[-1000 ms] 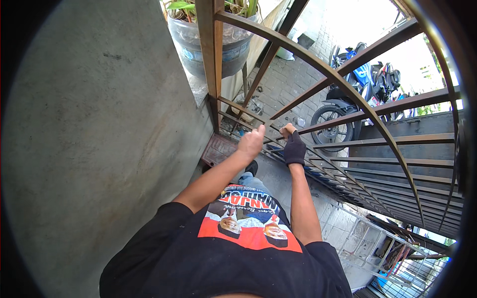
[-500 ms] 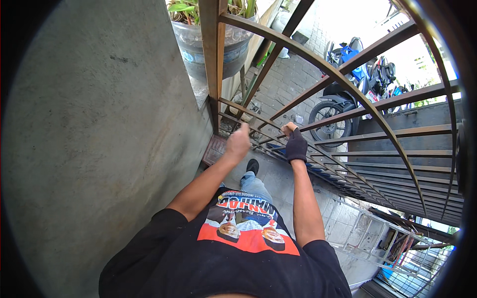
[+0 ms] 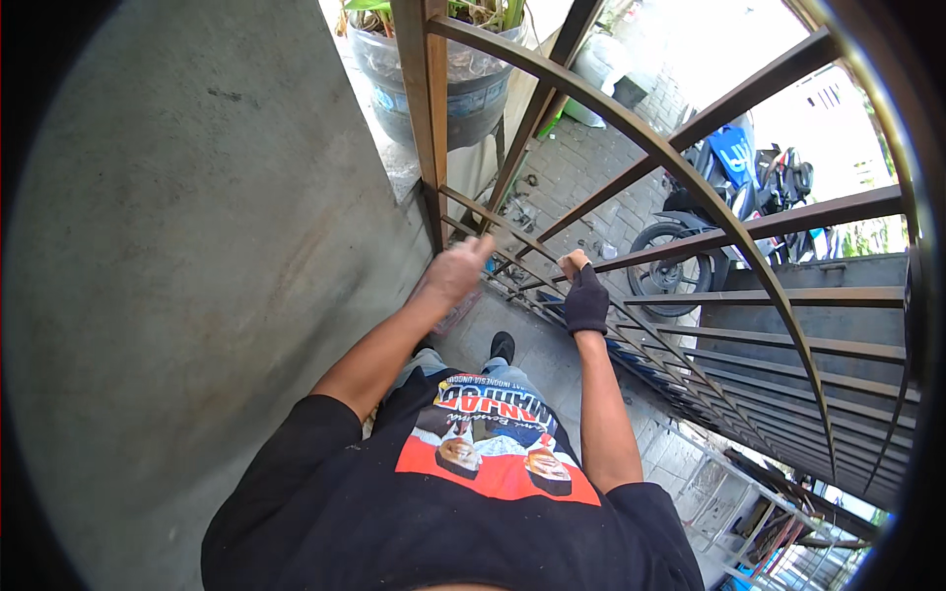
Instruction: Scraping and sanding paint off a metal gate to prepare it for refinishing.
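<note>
A brown metal gate (image 3: 645, 148) of straight and curved bars stands in front of me. My right hand (image 3: 583, 295), in a dark fingerless glove, is closed at one of its bars, with the fingers wrapped at the metal. Bare and smeared by motion, my left hand (image 3: 456, 272) is beside the lower bars near the upright post (image 3: 424, 108). Its fingers point up toward the gate, and I cannot make out whether they hold anything.
A grey wall (image 3: 197, 276) rises close on my left. Beyond the gate are a potted plant (image 3: 439, 89), a parked motorcycle (image 3: 675, 261) and a white sack (image 3: 596, 64). A pale metal rack (image 3: 729, 507) stands at the lower right. My shoe (image 3: 503, 347) rests on the paved floor.
My left hand has shifted slightly left and become blurred. My right hand keeps its place at the bar. The view has turned a little, and more of my legs shows.
</note>
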### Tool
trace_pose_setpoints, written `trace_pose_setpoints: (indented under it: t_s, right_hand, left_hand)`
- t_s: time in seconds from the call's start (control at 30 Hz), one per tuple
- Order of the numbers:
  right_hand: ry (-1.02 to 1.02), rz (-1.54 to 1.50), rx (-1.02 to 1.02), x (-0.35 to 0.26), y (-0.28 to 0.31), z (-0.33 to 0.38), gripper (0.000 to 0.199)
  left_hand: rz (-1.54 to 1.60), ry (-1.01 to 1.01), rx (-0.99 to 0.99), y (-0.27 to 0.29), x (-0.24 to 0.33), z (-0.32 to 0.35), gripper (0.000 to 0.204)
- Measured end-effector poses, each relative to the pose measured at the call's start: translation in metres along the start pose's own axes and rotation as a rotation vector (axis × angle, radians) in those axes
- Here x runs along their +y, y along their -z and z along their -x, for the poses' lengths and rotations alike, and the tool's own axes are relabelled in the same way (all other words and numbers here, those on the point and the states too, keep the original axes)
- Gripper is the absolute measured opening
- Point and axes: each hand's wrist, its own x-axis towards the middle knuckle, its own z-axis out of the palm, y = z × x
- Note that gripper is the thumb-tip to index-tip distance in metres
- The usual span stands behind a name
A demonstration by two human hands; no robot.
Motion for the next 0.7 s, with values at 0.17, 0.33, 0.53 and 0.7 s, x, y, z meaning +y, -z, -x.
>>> trace_pose_setpoints:
  t_s: [0.17, 0.33, 0.53, 0.7]
  right_hand:
    - [0.044, -0.004, -0.109, 0.022, 0.006, -0.009, 0.021]
    - [0.041, -0.004, -0.152, 0.036, 0.003, -0.010, 0.024]
    - [0.076, 0.026, -0.160, 0.042, 0.000, -0.012, 0.025]
    - [0.059, 0.013, -0.125, 0.044, 0.000, -0.006, 0.028]
  left_hand:
    - [0.079, -0.053, -0.024, -0.022, 0.039, 0.023, 0.028]
    - [0.139, 0.301, 0.293, 0.007, -0.007, 0.011, 0.036]
    - [0.008, 0.268, 0.134, 0.000, -0.003, -0.010, 0.035]
    - [-0.011, -0.108, -0.009, 0.001, 0.036, -0.012, 0.038]
